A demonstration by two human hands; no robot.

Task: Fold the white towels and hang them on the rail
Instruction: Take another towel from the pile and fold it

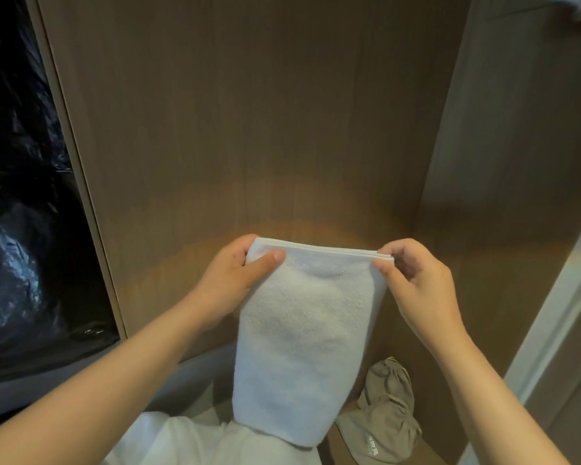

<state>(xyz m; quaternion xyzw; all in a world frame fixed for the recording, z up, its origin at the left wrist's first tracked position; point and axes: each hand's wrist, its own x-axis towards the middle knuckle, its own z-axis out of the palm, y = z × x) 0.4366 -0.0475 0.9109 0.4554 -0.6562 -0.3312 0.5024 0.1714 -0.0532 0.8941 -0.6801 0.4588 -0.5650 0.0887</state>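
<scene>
The left hand pinched the top left corner of the white towel, thumb laid across the front face and the fingers hidden behind the cloth. The right hand pinched the top right corner between thumb and curled fingers, where two or more layers of hem showed stacked. Between the two hands the top hem ran nearly level, drawn fairly taut, and from it the folded towel hung straight down, its long axis vertical and its folded lower edge toward the camera at the bottom. The towel was held in mid-air just in front of a brown wood panel, which met a second panel at a corner on the right. Below the towel's lower edge lay more white cloth, and to the lower right a beige cap rested well clear of the hands. At far left a black plastic sheet filled the frame beside the panel's edge. Open space stood above and to both sides of the hands.
</scene>
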